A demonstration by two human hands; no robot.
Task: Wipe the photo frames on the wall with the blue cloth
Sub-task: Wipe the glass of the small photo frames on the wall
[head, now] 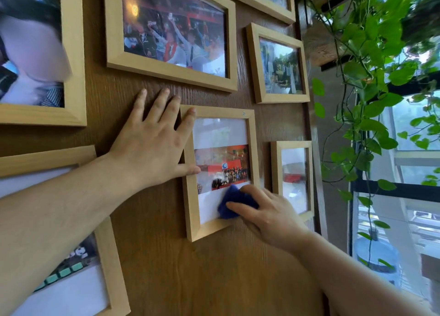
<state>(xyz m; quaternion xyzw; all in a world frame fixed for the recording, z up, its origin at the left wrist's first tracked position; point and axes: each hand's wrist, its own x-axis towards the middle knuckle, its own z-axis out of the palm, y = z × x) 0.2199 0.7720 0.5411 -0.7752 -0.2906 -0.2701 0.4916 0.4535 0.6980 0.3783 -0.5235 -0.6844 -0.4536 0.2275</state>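
Observation:
Several light wooden photo frames hang on a brown wood-grain wall. In the middle hangs a small upright frame [190,208] with a red group photo behind glass. My left hand [152,146] lies flat on the wall, fingers spread, with the index finger and thumb resting on that frame's left edge. My right hand [266,211] presses a bunched blue cloth [232,202] against the lower part of the glass, near the frame's bottom right corner. The hand covers part of the cloth.
A large landscape frame [171,75] hangs above, a big frame [76,53] at upper left, another frame [112,256] at lower left, and smaller frames [254,77] [276,170] to the right. Trailing green vines [366,101] hang by a window at the right.

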